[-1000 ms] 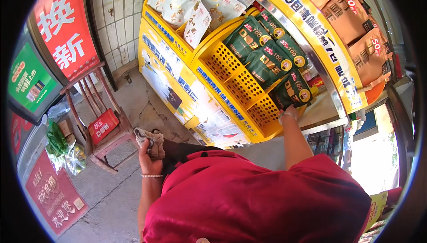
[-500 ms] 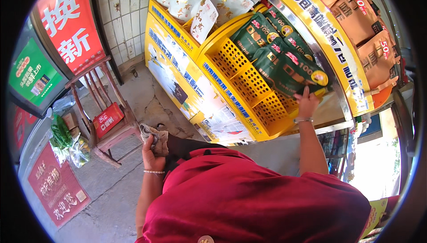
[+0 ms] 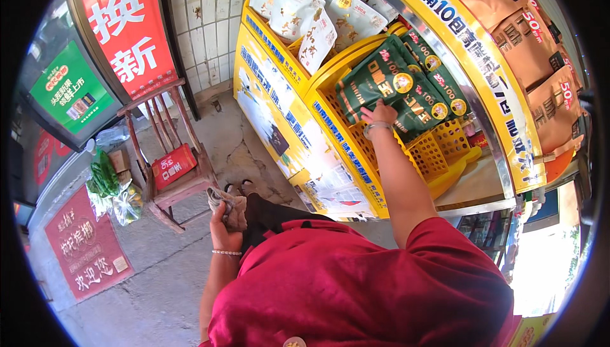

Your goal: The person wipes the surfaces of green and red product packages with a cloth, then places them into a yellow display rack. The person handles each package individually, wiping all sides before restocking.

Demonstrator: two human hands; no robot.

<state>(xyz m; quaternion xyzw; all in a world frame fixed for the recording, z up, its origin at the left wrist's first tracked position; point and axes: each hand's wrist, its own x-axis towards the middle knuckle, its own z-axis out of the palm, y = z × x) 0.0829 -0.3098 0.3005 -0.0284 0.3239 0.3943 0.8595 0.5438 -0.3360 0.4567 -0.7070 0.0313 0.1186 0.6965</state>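
Note:
My left hand point(image 3: 224, 231) is closed around a crumpled greyish-beige cloth point(image 3: 234, 209), held low by my left side. Out to the front right, my right hand point(image 3: 381, 115) reaches over the yellow perforated basket point(image 3: 427, 155). Its fingers are apart and touch the lower edge of a dark green pouch point(image 3: 373, 77) that leans tilted in the basket. A second green pouch point(image 3: 419, 113) lies just to the right, partly under the first. More green pouches point(image 3: 448, 88) stand behind them.
White pouches point(image 3: 318, 40) fill the compartment to the left of the basket. Brown pouches point(image 3: 518, 45) line a shelf behind the yellow printed strip point(image 3: 476, 61). A wooden chair point(image 3: 178, 185) with a red box point(image 3: 173, 165) stands at left, beside bagged vegetables point(image 3: 105, 178) on the floor.
My right hand has moved left, from the right end of the green pouches to the front left one. That pouch now sits further left and flatter. My left hand still holds the cloth.

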